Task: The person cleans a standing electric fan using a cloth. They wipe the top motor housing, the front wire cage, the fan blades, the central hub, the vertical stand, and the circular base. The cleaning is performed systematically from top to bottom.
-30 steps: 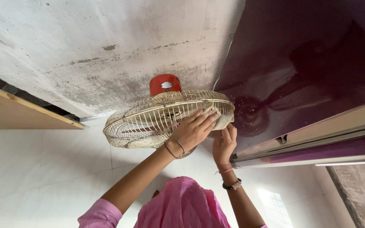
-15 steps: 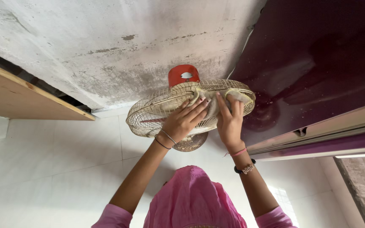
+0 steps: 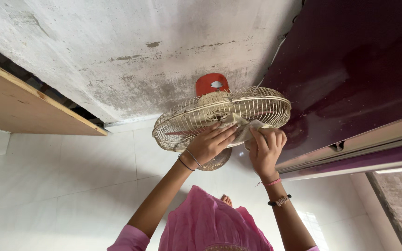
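Wooden shelf (image 3: 19, 107), glossy maroon cabinet (image 3: 350, 69), perhaps.
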